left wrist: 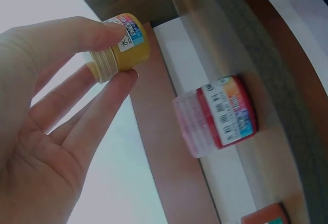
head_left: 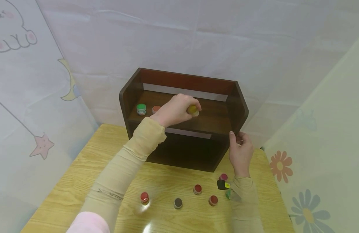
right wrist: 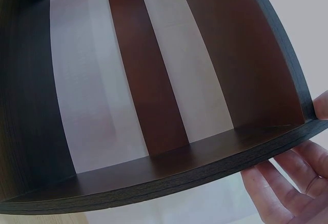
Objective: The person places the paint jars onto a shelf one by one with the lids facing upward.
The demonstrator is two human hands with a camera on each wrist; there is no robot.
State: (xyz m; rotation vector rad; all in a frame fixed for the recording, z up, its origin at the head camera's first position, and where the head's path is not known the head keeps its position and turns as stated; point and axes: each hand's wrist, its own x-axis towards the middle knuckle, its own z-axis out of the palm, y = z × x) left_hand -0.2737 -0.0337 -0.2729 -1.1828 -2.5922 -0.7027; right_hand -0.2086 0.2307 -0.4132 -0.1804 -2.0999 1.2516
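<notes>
My left hand pinches a small paint jar with yellow paint between thumb and fingers, held above the upper board of a dark brown wooden shelf. In the left wrist view the jar lies tilted, its clear lid toward the palm. A red paint jar stands on the board beyond the hand. To the left, a green-topped jar and an orange-topped jar stand on that board, the latter partly behind my wrist. My right hand grips the shelf's right side panel, thumb on the front edge, fingers outside.
On the wooden table in front of the shelf stand several jars, among them a red one, a black one and a magenta one. A green jar is partly hidden by the right sleeve. Printed cloth hangs behind.
</notes>
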